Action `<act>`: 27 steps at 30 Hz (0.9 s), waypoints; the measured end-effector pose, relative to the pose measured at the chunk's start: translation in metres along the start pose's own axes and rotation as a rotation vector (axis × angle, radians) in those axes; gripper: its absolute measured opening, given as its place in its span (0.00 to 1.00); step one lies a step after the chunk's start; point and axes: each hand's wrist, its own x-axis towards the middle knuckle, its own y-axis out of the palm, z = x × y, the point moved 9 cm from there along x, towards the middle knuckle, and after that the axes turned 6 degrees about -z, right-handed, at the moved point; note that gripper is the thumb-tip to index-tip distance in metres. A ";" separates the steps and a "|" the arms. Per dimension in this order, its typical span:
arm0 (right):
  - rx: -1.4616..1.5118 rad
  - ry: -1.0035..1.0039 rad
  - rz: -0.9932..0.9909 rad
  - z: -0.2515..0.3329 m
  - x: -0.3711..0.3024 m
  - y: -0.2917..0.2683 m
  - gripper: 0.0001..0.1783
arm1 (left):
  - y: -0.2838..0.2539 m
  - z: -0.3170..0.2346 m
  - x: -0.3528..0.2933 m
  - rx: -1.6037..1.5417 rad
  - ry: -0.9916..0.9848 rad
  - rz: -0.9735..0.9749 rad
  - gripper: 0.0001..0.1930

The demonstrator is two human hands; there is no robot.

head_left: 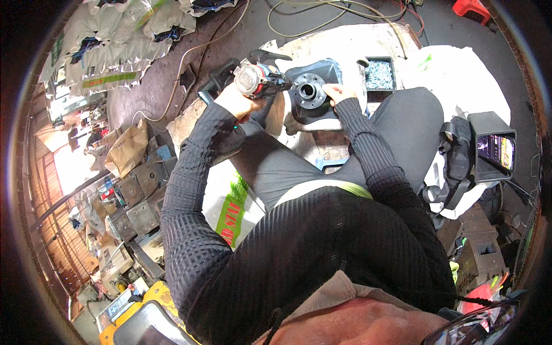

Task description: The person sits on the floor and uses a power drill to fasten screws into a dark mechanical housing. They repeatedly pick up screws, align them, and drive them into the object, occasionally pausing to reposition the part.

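A power drill (253,79) with a grey and red body is in my left hand (240,106). My fingers are wrapped round it below its head, and its nose points right toward a round black metal flange (302,101). The flange has a central hole and smaller holes around it, and sits against a dark blue-grey part (329,70). My right hand (340,93) is closed at the flange's right rim, with thumb and fingers pinched. Whatever small thing may be between those fingertips is hidden.
A black bin of screws (379,75) stands right of my right hand. White sacks (460,75) lie further right, beside a black box with a lit screen (495,150). Hoses (310,30) cross the floor ahead. Metal plates (142,215) are piled at left.
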 end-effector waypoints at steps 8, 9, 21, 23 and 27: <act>0.006 -0.078 -0.007 -0.012 0.013 0.002 0.18 | 0.011 -0.003 0.011 0.428 0.167 0.054 0.28; -0.002 -0.095 -0.018 -0.010 0.012 0.001 0.18 | 0.019 0.006 0.015 0.525 0.233 0.084 0.24; -0.157 -0.133 0.003 -0.012 0.018 -0.002 0.19 | 0.029 0.025 0.008 0.260 -0.022 0.120 0.28; -0.189 -0.184 0.008 -0.007 0.017 -0.001 0.19 | 0.027 0.013 0.002 0.104 -0.103 0.098 0.32; -0.271 -0.261 -0.033 0.014 0.007 -0.006 0.20 | 0.022 0.013 -0.023 -0.035 -0.202 -0.085 0.30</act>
